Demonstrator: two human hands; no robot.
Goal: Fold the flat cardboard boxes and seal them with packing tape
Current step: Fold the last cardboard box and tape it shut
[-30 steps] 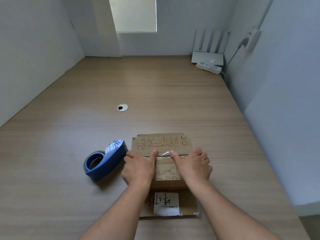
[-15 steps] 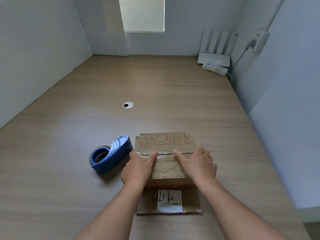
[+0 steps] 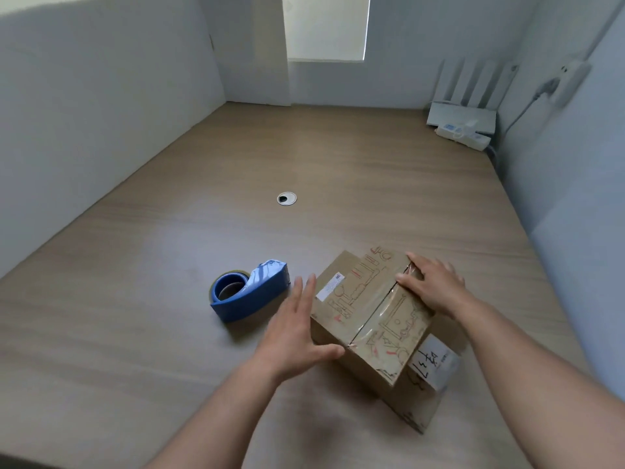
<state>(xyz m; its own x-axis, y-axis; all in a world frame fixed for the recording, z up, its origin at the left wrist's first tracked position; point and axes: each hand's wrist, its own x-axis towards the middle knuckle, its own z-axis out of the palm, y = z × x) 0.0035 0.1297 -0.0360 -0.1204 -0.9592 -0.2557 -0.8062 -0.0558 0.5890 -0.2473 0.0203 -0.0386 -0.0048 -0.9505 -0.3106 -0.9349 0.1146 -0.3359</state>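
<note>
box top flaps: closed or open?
Closed. Both top flaps of the cardboard box lie flat and meet at a centre seam, with glossy clear tape running along it.

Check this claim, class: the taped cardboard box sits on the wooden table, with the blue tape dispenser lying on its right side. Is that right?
Not quite. The head view shows the blue tape dispenser lying on the left side of the taped cardboard box, not its right. The box does sit on the wooden table.
</note>
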